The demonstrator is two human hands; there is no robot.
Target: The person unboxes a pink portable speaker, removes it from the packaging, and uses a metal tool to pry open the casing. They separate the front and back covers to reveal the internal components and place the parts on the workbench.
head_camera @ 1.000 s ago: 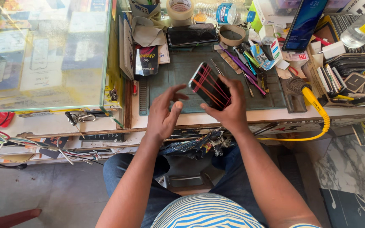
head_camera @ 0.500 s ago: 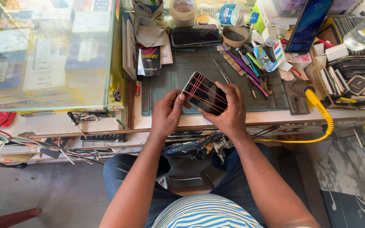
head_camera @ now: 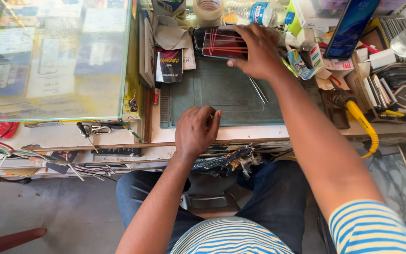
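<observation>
My right hand (head_camera: 258,51) reaches to the far edge of the grey-green work mat (head_camera: 222,94) and grips a dark phone (head_camera: 222,43) wrapped with several red rubber bands, laid flat on top of another dark device. My left hand (head_camera: 196,130) rests at the mat's near edge with its fingers loosely curled and nothing in it. A pair of metal tweezers (head_camera: 258,90) lies on the mat just below my right wrist.
A glass display case (head_camera: 52,56) stands to the left. Tape rolls (head_camera: 207,8), a water bottle (head_camera: 259,13), small boxes and cards crowd the back and right. A tool with a yellow coiled cable (head_camera: 363,123) sits at right. Loose wires (head_camera: 5,153) hang at left.
Both hands held the banded phone above the mat; now my right hand alone has carried it to the back of the mat and my left hand has let go and dropped to the near edge.
</observation>
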